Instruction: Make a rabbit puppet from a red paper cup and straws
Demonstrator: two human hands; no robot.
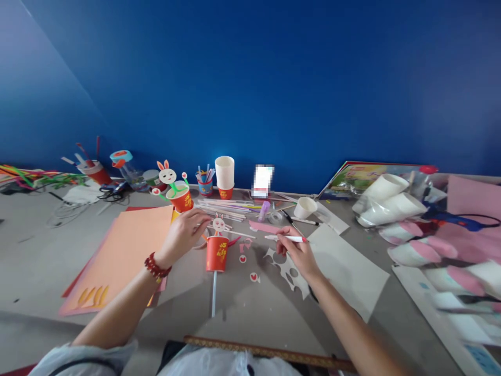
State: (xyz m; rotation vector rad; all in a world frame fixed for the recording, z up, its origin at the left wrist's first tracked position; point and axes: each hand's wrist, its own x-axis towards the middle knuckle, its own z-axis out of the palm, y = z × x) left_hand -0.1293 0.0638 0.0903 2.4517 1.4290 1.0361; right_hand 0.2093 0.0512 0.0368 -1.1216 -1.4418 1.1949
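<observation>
A red paper cup (216, 254) rests in front of me, a clear straw (214, 295) coming out of its near end. At its far end is a small white rabbit face (219, 224) with pink ears. My left hand (186, 230) is closed in a pinch, its fingertips beside the rabbit's left edge; whatever they hold is hidden. A white marker with a red end (296, 239) is gripped in my right hand (293, 250), its tip pointing left. Close by are a pink paper strip (264, 227), heart-marked discs (254, 277) and a white paper scrap with round holes (299, 283).
A finished-looking rabbit cup (180, 197) stands behind my left hand. Orange paper sheets (129, 245) lie left, white paper (348, 266) right. Stacked cups (225, 172), several straws (223, 209) and a roll of tape (277, 216) line the back. Bagged white cups (391, 201) sit right.
</observation>
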